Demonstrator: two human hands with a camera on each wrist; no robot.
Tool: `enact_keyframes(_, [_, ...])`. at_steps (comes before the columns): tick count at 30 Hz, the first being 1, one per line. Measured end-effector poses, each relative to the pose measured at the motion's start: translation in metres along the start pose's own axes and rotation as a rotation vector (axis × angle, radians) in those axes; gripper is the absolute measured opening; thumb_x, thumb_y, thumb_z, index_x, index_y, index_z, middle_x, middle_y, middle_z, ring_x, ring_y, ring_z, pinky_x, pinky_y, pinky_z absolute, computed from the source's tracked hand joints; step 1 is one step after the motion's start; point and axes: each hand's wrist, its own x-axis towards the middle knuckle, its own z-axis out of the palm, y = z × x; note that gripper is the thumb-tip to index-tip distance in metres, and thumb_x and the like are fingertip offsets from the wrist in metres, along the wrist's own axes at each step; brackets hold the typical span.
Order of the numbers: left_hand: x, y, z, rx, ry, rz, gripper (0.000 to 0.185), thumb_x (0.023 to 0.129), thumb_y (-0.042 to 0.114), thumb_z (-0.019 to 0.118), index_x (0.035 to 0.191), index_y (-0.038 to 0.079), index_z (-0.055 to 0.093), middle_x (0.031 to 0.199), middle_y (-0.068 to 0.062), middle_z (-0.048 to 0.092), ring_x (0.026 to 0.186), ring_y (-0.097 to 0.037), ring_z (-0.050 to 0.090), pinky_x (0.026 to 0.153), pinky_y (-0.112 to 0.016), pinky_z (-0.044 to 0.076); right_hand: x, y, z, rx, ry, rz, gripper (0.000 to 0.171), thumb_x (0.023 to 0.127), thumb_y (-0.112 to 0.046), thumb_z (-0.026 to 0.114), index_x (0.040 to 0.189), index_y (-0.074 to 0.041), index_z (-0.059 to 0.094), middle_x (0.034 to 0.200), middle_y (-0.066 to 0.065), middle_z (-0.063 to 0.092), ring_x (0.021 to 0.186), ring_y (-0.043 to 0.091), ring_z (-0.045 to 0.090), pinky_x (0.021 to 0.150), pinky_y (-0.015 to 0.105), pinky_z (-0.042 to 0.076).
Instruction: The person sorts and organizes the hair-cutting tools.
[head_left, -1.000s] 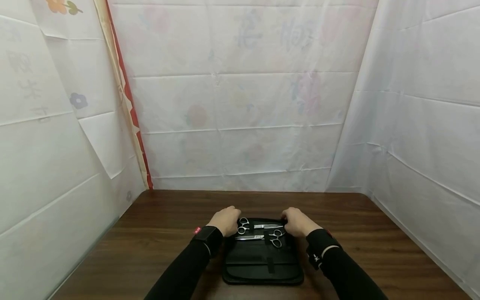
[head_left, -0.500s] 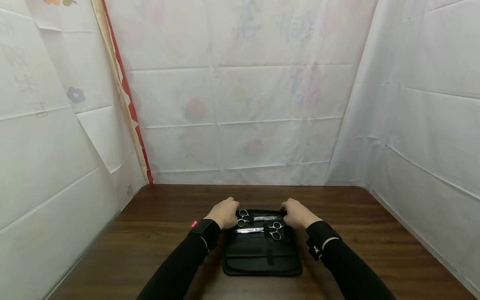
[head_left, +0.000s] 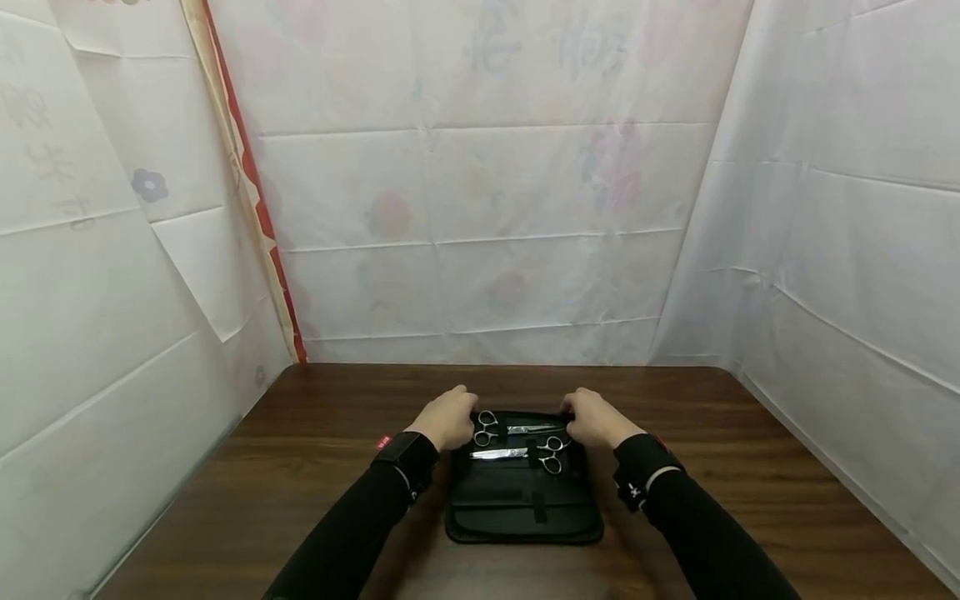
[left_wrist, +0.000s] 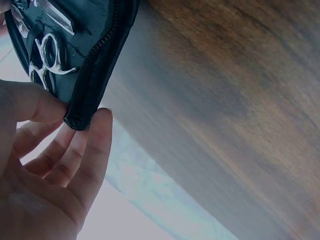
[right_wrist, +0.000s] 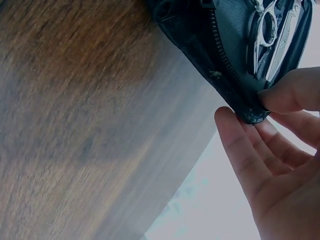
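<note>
A black zip-up scissor case (head_left: 487, 493) lies opened out on the table, its inside facing up. Strapped across its far half are two pairs of silver scissors: the upper pair (head_left: 528, 429) has its finger rings to the left, the lower pair (head_left: 501, 454) to the right. Comb-like teeth show on one blade (left_wrist: 59, 19) in the left wrist view. My left hand (head_left: 448, 419) pinches the far left corner between thumb and fingers. At the far right corner, my right hand (head_left: 596, 418) does the same, its thumb on the inner side beside the zipper teeth (right_wrist: 225, 52).
The brown wooden table (head_left: 360, 400) extends around the case. White printed sheeting (head_left: 480, 192) hangs behind the table, with more sheeting along the left and right sides. Both wrists wear black bands (head_left: 647, 467) over black sleeves.
The head view has tilted down a little, so the table, case and hands all sit higher in it. Both hands keep their hold on the case's far corners.
</note>
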Motion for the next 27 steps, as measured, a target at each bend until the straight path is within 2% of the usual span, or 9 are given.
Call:
enact_keyframes(13, [0.002, -0.002, -0.001, 0.010, 0.025, 0.009, 0.023, 0.091, -0.004, 0.059, 0.110, 0.004, 0.069, 0.102, -0.008, 0.056, 0.088, -0.023, 0.058, 0.077, -0.040, 0.050, 0.002, -0.003, -0.008, 0.029, -0.032, 0.037, 0.027, 0.086, 0.007, 0.060, 0.112, 0.004, 0.069, 0.108, 0.017, 0.061, 0.099, 0.031, 0.060, 0.085, 0.045, 0.052])
enact_keyframes(22, [0.002, 0.001, -0.008, 0.007, 0.024, -0.019, 0.029, 0.092, -0.004, 0.057, 0.117, 0.004, 0.069, 0.106, -0.008, 0.057, 0.091, -0.023, 0.057, 0.078, -0.039, 0.050, 0.005, -0.002, -0.010, 0.034, -0.019, 0.048, 0.025, 0.087, 0.006, 0.060, 0.110, 0.002, 0.069, 0.106, 0.015, 0.061, 0.099, 0.030, 0.060, 0.087, 0.046, 0.051])
enact_keyframes(27, [0.003, 0.002, -0.008, 0.013, 0.036, -0.023, 0.026, 0.091, -0.004, 0.059, 0.113, 0.005, 0.069, 0.104, -0.007, 0.057, 0.091, -0.022, 0.057, 0.079, -0.040, 0.051, 0.004, -0.002, -0.012, 0.030, -0.007, 0.039, 0.025, 0.087, 0.006, 0.060, 0.110, 0.002, 0.069, 0.107, 0.015, 0.061, 0.100, 0.030, 0.060, 0.088, 0.047, 0.051])
